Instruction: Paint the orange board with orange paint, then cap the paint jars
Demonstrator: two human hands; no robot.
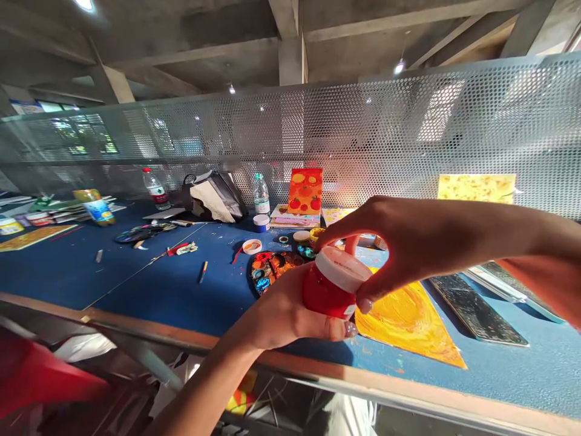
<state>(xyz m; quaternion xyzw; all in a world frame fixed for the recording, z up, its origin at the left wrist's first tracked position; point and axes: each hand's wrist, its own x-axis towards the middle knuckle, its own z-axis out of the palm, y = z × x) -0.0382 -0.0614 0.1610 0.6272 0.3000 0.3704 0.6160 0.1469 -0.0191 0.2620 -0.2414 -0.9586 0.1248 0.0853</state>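
A red paint bottle point(324, 293) with a white screw cap point(342, 269) sits tilted above the blue table. My left hand point(290, 312) wraps around the bottle's body from below. My right hand point(381, 245) arches over the top, with its fingers and thumb on the white cap, and partly hides it. Below my right hand lies a yellow-orange painted canvas point(406, 321). A round paint palette point(272, 272) with dabs of orange, red and blue lies just left of my hands.
The blue table point(136, 272) has a wooden, metal-trimmed front edge. On it are brushes, small paint pots, plastic water bottles point(155, 189), a black bag point(213, 197), a tomato painting point(305, 191) and a dark board point(474, 309). A perforated metal screen point(363, 133) runs along the far side.
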